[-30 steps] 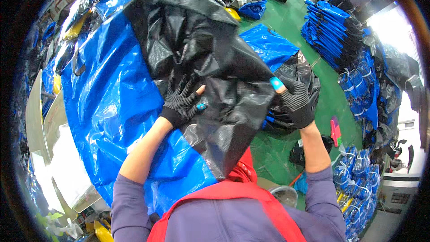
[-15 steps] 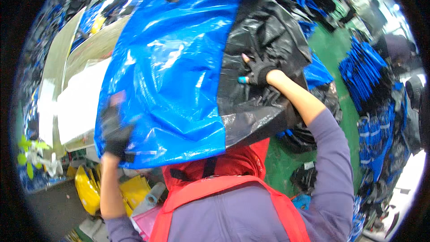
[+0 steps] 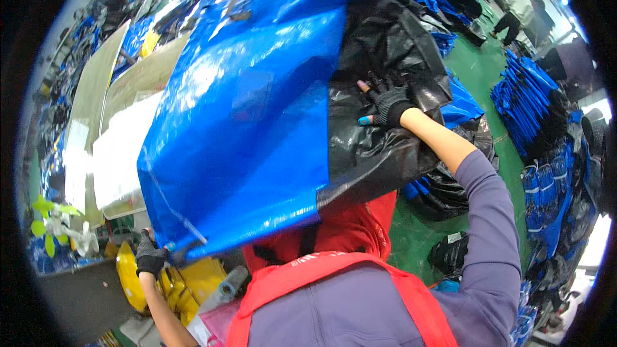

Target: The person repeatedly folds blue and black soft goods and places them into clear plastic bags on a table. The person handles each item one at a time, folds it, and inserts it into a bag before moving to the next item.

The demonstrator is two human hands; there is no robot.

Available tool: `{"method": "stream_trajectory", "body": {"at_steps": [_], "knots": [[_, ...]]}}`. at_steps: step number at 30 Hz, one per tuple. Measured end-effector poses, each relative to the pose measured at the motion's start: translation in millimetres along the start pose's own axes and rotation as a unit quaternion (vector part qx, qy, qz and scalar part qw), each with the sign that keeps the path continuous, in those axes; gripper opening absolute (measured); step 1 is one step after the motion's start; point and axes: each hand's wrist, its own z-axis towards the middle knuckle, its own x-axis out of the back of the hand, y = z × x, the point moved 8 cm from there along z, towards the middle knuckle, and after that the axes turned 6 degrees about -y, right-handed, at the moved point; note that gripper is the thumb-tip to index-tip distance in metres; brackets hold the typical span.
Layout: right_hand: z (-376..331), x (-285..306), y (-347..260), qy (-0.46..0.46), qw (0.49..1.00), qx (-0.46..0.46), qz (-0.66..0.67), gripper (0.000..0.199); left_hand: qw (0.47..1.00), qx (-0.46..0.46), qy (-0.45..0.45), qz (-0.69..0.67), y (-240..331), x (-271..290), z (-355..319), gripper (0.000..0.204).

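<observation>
A large glossy tarpaulin piece (image 3: 250, 109), blue on the left and black on the right, lies spread before me; I cannot tell whether it is a single sheet or a bag. My left hand (image 3: 151, 256), in a dark fingerless glove, pinches its near left corner, which is raised off the table. On the black part rests my right hand (image 3: 391, 99), gloved the same way, palm down with its fingers spread. A bluish covering shows on the right thumb tip. A thin pale line runs along the blue side near the left corner.
A pale, shiny tabletop (image 3: 128, 154) extends at the left. Yellow folded pieces (image 3: 186, 286) and a rolled tube (image 3: 232, 283) sit below it. Blue and black stacks (image 3: 530, 103) stand on the green floor (image 3: 479, 64) to the right. A person (image 3: 527, 19) is at the far right.
My left hand has moved from on top of the blue part down to its near left corner and taken hold there, raising the edge. My right hand stays spread on the black part.
</observation>
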Motion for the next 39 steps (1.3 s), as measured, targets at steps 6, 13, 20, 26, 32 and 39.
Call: {"method": "stream_trajectory", "body": {"at_steps": [6,13,20,26,32,39], "knots": [[33,-3,-3,-0.24,0.963,0.017,0.122,0.116,0.76,-0.639,0.099,0.069,428,19,-155,0.038],[72,9,53,-0.066,0.969,-0.212,0.108,0.089,0.483,-0.839,-0.188,0.165,512,-202,-265,0.054],[63,-12,62,0.11,0.944,-0.306,0.06,0.08,0.881,-0.222,0.418,-0.009,210,23,-148,0.05],[64,-22,61,0.063,0.93,-0.352,0.082,0.08,0.877,-0.083,0.28,-0.382,68,-113,-133,0.023],[63,-15,63,0.13,0.94,-0.313,0.05,0.076,0.588,-0.209,0.327,-0.71,61,-91,-156,0.024],[55,-5,63,0.141,0.945,-0.285,0.076,0.074,0.636,-0.108,0.531,-0.549,34,-51,-176,0.052]]}}
